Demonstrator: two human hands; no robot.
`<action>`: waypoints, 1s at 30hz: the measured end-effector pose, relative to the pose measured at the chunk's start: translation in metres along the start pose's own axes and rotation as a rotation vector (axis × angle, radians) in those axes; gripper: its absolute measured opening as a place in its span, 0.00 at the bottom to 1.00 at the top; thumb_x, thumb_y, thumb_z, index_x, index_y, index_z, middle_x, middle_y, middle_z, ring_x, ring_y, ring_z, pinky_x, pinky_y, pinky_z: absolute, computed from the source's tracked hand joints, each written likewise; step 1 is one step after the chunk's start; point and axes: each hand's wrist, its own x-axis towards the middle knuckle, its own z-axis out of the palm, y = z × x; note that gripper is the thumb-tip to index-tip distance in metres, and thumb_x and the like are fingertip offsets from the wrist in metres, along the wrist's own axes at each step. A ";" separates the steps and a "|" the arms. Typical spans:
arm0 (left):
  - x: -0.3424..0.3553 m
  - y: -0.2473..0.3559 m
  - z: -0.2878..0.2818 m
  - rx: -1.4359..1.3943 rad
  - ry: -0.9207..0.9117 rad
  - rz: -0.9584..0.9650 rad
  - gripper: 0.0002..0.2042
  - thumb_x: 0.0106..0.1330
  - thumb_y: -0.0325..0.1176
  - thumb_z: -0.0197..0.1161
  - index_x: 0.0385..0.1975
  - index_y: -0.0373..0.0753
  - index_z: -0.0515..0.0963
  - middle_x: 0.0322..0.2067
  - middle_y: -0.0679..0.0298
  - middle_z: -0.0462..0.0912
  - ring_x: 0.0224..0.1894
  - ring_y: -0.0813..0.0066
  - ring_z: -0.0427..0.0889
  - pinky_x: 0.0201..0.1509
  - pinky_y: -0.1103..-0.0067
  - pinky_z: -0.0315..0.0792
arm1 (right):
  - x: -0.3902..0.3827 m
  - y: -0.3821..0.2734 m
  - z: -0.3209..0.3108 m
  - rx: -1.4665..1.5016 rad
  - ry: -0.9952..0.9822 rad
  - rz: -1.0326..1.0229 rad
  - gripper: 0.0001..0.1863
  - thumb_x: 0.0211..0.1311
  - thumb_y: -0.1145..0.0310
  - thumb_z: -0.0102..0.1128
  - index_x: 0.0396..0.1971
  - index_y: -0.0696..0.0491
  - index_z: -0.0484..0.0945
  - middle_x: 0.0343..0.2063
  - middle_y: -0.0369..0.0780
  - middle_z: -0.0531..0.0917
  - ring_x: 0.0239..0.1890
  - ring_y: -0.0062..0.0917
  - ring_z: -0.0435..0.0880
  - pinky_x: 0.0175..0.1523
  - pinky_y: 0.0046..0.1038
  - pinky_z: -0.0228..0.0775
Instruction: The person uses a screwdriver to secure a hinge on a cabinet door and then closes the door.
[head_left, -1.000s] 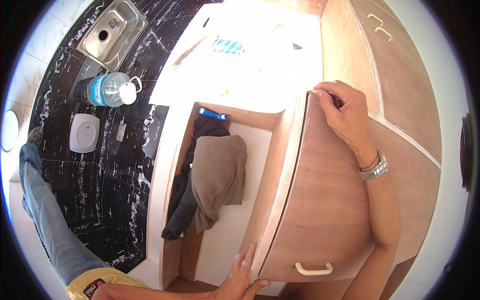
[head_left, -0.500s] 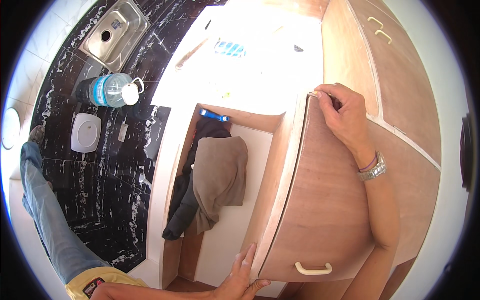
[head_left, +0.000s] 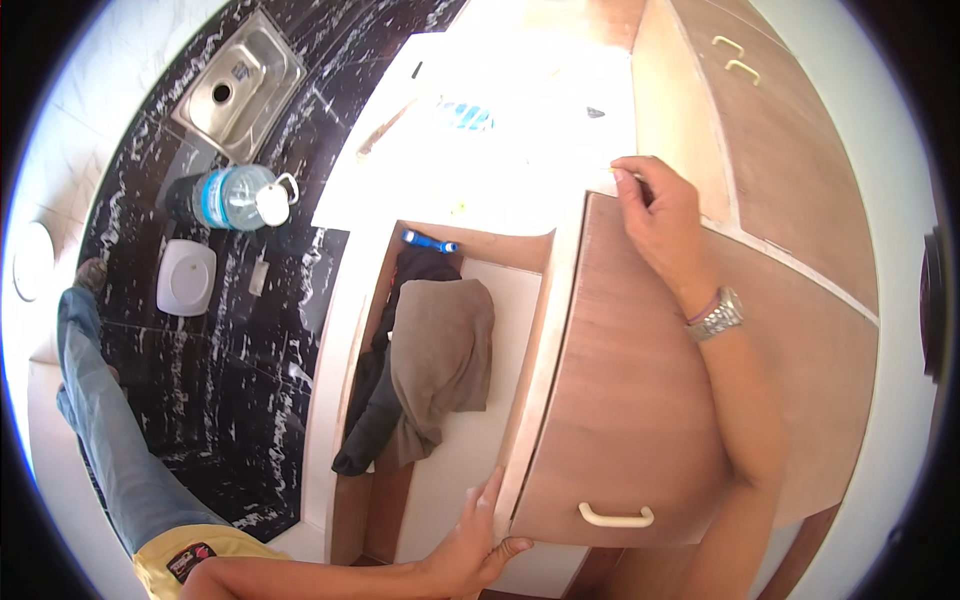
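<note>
My left hand grips the edge of the pale wooden frame at the lower end of the brown cabinet door, its thumb by the door's bottom corner. My right hand is just above the door's top corner, fingers curled and pinched on something small, pale yellowish, too hidden to name. A cream handle is on the door. Beside the frame, an open compartment holds a grey-brown cloth, dark clothing and a blue tool.
A glaring white panel lies beyond, with small items on it. At left, a black marbled counter carries a steel sink, water jug and white lid. My jeans-clad leg stretches along it. More cabinet doors stand right.
The view has shifted slightly. My right hand has moved a little up from the door's top corner. My left hand stays on the frame.
</note>
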 end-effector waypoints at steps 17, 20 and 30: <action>-0.035 0.056 0.051 0.804 0.197 0.938 0.27 0.79 0.36 0.59 0.74 0.37 0.64 0.75 0.49 0.59 0.70 0.56 0.68 0.72 0.61 0.63 | -0.257 0.035 -0.429 -1.104 0.412 0.555 0.16 0.66 0.64 0.57 0.45 0.60 0.85 0.51 0.50 0.81 0.54 0.42 0.80 0.61 0.45 0.72; -0.023 0.032 0.042 0.416 0.162 0.590 0.21 0.78 0.32 0.58 0.68 0.38 0.71 0.63 0.55 0.72 0.60 0.63 0.74 0.64 0.67 0.70 | -0.318 0.054 -0.460 -1.225 0.441 0.720 0.20 0.70 0.61 0.55 0.47 0.62 0.84 0.55 0.51 0.80 0.59 0.42 0.77 0.67 0.45 0.67; -0.006 -0.016 -0.001 0.255 0.144 0.309 0.29 0.72 0.30 0.66 0.70 0.35 0.62 0.53 0.57 0.79 0.56 0.66 0.78 0.59 0.72 0.74 | -0.345 0.061 -0.457 -1.168 0.477 0.677 0.25 0.72 0.58 0.52 0.56 0.64 0.79 0.62 0.53 0.76 0.65 0.46 0.73 0.70 0.48 0.62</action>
